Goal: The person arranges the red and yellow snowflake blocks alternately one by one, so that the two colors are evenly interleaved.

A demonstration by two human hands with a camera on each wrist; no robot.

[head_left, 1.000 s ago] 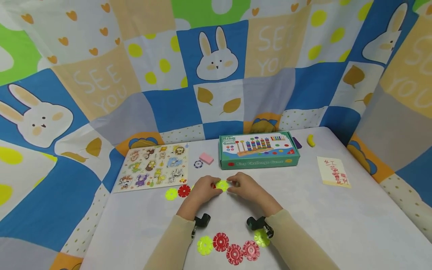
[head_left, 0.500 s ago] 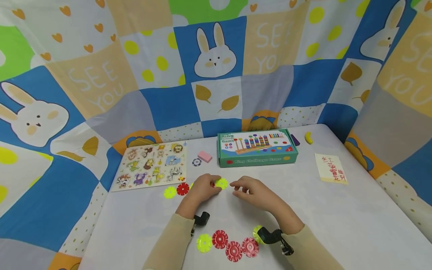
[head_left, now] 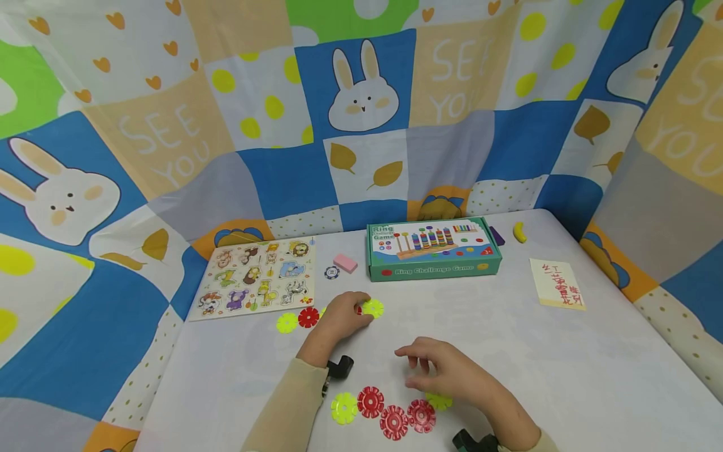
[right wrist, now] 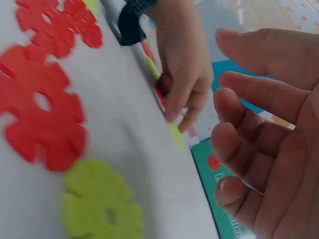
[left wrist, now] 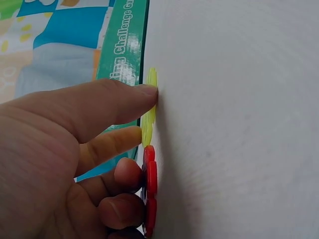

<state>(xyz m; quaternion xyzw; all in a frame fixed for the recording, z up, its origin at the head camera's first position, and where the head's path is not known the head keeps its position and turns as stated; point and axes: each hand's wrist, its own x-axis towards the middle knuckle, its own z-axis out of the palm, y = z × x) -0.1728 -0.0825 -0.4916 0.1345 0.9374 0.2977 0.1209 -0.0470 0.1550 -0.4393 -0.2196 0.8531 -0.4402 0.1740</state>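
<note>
The right hand [right wrist: 286,164] hangs over the tabletop [right wrist: 164,199], fingers loosely bent. Toward the tabletop's near edge, a blurred yellow-green disc [right wrist: 97,199] meets a notched red disc [right wrist: 60,124], with more red discs [right wrist: 47,27] past it. Toward the far edge, the left hand [right wrist: 185,69] rests fingertips on a yellow end disc [right wrist: 175,134] of a row, near the green box [right wrist: 203,174].

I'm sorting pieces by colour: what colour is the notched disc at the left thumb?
The notched disc is yellow-green, best seen in the head view.
</note>
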